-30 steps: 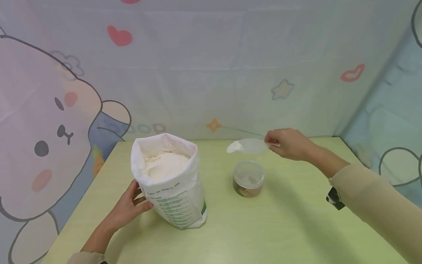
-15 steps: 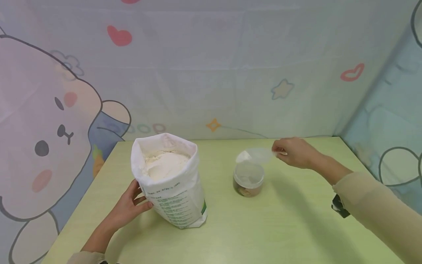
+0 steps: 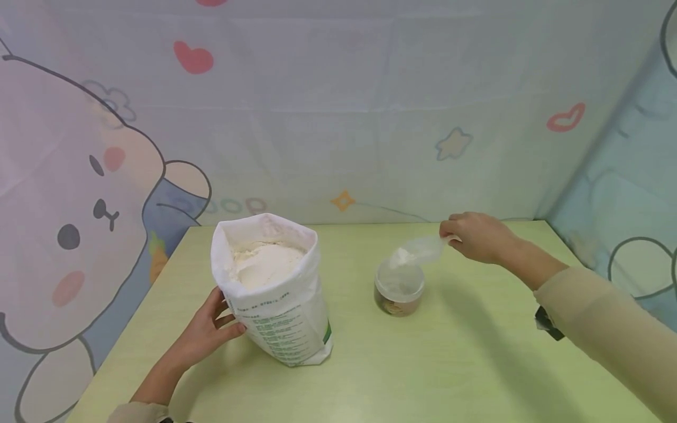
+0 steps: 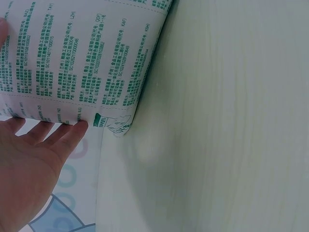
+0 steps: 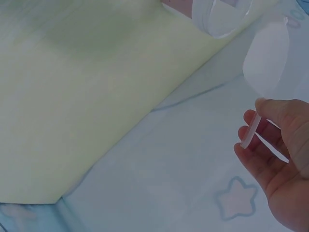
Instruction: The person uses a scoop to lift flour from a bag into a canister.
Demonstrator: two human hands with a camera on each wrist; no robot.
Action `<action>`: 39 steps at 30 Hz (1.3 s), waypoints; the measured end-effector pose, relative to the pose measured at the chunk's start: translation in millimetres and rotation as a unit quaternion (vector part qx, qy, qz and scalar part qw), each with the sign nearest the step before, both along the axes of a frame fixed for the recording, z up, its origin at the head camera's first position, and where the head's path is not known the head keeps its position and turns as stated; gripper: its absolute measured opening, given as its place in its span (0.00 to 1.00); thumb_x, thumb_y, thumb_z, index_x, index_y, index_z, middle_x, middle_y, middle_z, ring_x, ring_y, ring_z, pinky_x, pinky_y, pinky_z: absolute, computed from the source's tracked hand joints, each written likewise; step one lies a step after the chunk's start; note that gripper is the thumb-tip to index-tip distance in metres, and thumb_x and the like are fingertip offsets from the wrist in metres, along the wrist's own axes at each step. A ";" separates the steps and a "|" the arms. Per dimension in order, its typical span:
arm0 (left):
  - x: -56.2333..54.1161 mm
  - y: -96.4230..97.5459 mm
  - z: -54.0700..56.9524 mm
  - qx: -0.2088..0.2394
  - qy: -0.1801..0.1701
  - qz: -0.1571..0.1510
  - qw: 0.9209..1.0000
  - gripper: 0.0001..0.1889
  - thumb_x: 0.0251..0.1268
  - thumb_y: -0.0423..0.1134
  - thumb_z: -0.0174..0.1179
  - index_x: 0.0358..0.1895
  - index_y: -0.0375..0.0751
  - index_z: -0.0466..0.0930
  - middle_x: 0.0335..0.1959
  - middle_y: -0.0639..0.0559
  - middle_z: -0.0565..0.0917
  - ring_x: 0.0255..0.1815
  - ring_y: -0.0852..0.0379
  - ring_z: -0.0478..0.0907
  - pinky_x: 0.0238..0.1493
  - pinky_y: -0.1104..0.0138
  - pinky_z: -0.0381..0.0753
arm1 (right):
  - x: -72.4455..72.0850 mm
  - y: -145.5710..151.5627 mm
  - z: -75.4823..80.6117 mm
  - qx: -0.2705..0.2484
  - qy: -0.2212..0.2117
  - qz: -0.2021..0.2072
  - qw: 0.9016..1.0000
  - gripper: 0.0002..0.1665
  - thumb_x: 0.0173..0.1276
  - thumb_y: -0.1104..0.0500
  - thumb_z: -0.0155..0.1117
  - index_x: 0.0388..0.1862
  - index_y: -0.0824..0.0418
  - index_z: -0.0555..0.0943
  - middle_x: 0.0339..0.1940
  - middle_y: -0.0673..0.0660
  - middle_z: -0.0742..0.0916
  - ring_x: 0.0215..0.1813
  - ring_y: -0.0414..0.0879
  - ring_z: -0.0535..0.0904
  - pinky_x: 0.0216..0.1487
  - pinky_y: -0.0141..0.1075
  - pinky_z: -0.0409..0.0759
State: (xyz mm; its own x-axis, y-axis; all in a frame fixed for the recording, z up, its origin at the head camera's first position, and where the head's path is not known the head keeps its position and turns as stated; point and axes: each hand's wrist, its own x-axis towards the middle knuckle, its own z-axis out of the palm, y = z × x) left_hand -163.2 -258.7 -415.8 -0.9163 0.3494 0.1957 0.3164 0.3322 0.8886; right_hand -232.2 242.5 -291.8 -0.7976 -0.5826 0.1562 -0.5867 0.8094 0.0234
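My left hand (image 3: 198, 338) rests on the side of an upright white bag of flour (image 3: 280, 320), fingers spread and thumb on its front. The left wrist view shows those fingertips against the edge of the bag (image 4: 72, 58), which bears green print. My right hand (image 3: 478, 238) pinches the handle of a translucent plastic scoop (image 3: 425, 251). White flour (image 3: 403, 257) lies in the scoop's lower end, tilted down over the mouth of a clear round jar (image 3: 399, 294). In the right wrist view, thumb and fingers hold the scoop (image 5: 268, 55) near the jar (image 5: 212, 14).
A pale yellow-green table (image 3: 381, 376) bears the bag and the jar, with the jar to the bag's right. Behind its far edge hangs a cartoon-printed cloth (image 3: 317, 147); another blue cloth (image 3: 634, 200) hangs at the right.
My right hand has moved right and lower overall, bringing the scoop over the jar and tipping its front end down. The left hand and the bag have stayed put.
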 end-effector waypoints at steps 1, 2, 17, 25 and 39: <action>0.1 0.1 0.2 0.000 0.000 -0.001 1.000 0.44 0.56 0.31 0.63 0.72 0.53 0.45 0.67 0.54 0.58 0.61 0.75 0.60 0.56 0.74 0.72 | -0.3 -0.7 1.0 0.007 0.003 -0.001 1.000 0.09 0.56 0.68 0.65 0.36 0.59 0.81 0.33 0.54 0.82 0.35 0.50 0.79 0.34 0.43 0.80; 0.3 0.2 0.3 0.001 0.000 -0.001 1.000 0.44 0.56 0.31 0.63 0.72 0.53 0.45 0.67 0.54 0.57 0.61 0.75 0.60 0.56 0.74 0.72 | -0.9 -1.3 1.8 0.012 0.008 -0.001 1.000 0.09 0.56 0.68 0.66 0.36 0.59 0.81 0.33 0.54 0.82 0.35 0.51 0.79 0.34 0.43 0.80; -0.1 -0.1 -0.3 -0.002 0.000 0.004 1.000 0.44 0.56 0.32 0.64 0.72 0.52 0.45 0.67 0.49 0.57 0.60 0.75 0.60 0.55 0.74 0.72 | -0.8 -16.6 16.8 0.122 0.069 0.011 0.990 0.11 0.53 0.67 0.69 0.35 0.59 0.81 0.32 0.53 0.81 0.36 0.51 0.76 0.28 0.38 0.80; -0.3 -0.1 -0.8 0.004 -0.004 0.000 1.000 0.45 0.56 0.32 0.64 0.72 0.51 0.45 0.67 0.48 0.57 0.61 0.75 0.60 0.55 0.75 0.72 | -0.4 -23.7 22.2 0.184 0.078 0.016 0.980 0.12 0.54 0.70 0.67 0.38 0.61 0.81 0.33 0.54 0.80 0.36 0.50 0.73 0.27 0.35 0.78; -1.0 0.5 -0.7 0.002 -0.003 0.003 1.000 0.45 0.55 0.33 0.64 0.72 0.51 0.44 0.68 0.45 0.56 0.60 0.75 0.60 0.55 0.74 0.72 | 0.1 -34.1 27.7 0.264 0.139 0.060 0.952 0.14 0.49 0.71 0.71 0.35 0.62 0.79 0.33 0.55 0.80 0.34 0.49 0.72 0.33 0.36 0.78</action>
